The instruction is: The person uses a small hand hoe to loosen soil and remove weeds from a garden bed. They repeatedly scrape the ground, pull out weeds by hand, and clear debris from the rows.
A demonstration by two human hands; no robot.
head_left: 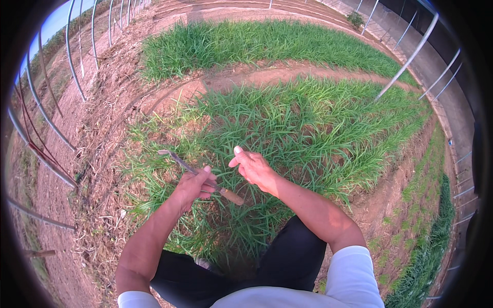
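My left hand [191, 188] is closed round a hand tool with a wooden handle [232, 196] and a narrow dark metal part [179, 162]. Its bent metal tip points up and left, while the handle end sticks out to the right; the exact kind of tool is unclear. To the right of it, my right hand [254, 168] is held above the leaves with the thumb raised and the fingers curled in. What those fingers hold, if anything, is hidden. Long-leaved green plants [246, 133] grow thickly beneath and around both hands.
My knees [292, 251] in dark trousers frame the plants near me. Dry straw [105, 220] covers soil on the left. Curved metal poles [43, 115] stand at left, and a slanting pole [408, 59] at right. Beyond a bare soil strip [267, 74] lies another green bed [267, 46].
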